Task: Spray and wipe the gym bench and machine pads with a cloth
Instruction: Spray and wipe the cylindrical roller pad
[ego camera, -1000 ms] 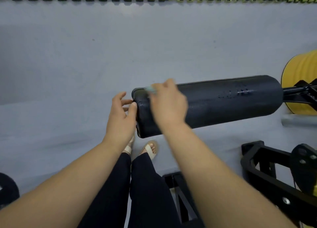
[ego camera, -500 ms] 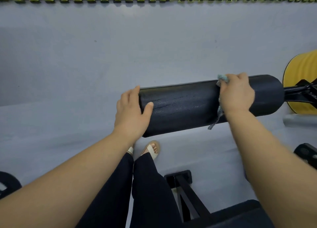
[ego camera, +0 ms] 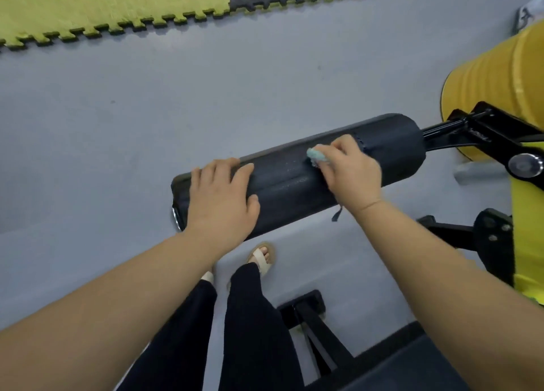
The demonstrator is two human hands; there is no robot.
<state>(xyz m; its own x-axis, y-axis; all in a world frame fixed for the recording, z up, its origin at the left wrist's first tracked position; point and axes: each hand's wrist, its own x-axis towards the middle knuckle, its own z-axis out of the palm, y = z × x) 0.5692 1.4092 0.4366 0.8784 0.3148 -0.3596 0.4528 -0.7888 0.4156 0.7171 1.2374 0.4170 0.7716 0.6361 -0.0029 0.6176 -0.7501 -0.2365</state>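
Your right grip (ego camera: 350, 170) pinches the teal cloth (ego camera: 316, 156) against the roller pad (ego camera: 288, 190), toward its 2 o'clock end. Your left grip (ego camera: 220, 196) lies spread flat near the 8 o'clock end. What seem to be droplets speckle mid-pad, so I judge this wipe unfinished, with the bench still to do.

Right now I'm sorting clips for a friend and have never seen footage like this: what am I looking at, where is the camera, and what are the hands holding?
The picture comes from a camera worn on a person's head, looking down at their own arms and legs. No robot is involved. In front of them is a black roller pad of a gym machine, fixed to a black metal frame above a grey floor. The left hand rests flat on the pad near its free end and holds nothing. The right hand grips a small blue-green cloth pressed against the pad.
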